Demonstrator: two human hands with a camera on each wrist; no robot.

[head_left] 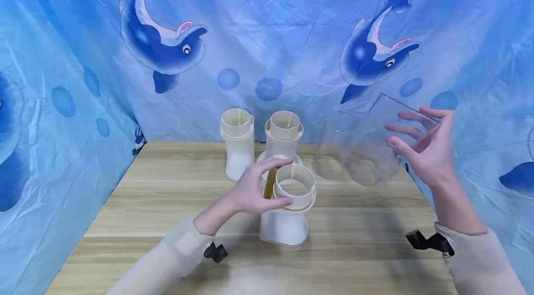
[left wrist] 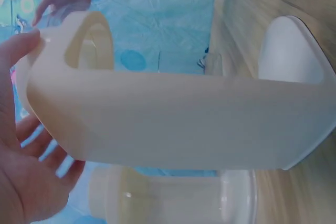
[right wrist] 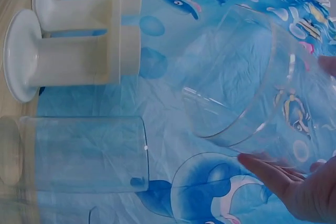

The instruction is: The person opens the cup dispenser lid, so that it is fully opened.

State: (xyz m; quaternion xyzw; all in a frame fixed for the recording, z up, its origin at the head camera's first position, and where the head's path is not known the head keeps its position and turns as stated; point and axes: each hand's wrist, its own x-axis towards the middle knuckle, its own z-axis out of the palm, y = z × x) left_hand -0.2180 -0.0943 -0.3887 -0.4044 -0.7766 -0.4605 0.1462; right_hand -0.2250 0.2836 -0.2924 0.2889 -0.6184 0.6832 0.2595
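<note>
A white-and-cream plastic base with a round, open ring on top (head_left: 288, 225) stands on the table in front of me. My left hand (head_left: 258, 186) grips its upper part, with the thumb near and the fingers beyond. In the left wrist view its long column (left wrist: 173, 121) runs down to a flared foot. My right hand (head_left: 434, 146) is raised at the right and holds a clear, wide-mouthed canister (right wrist: 273, 77), tilted in the air. Only the thin edges of this canister stand out against the cloth.
Two similar bases (head_left: 239, 151) (head_left: 281, 144) stand upright at the back of the wooden table (head_left: 179, 225). Right of them are two clear canisters (head_left: 329, 146) (head_left: 369, 165), hard to see. A blue dolphin-print cloth (head_left: 271, 21) hangs behind and at both sides.
</note>
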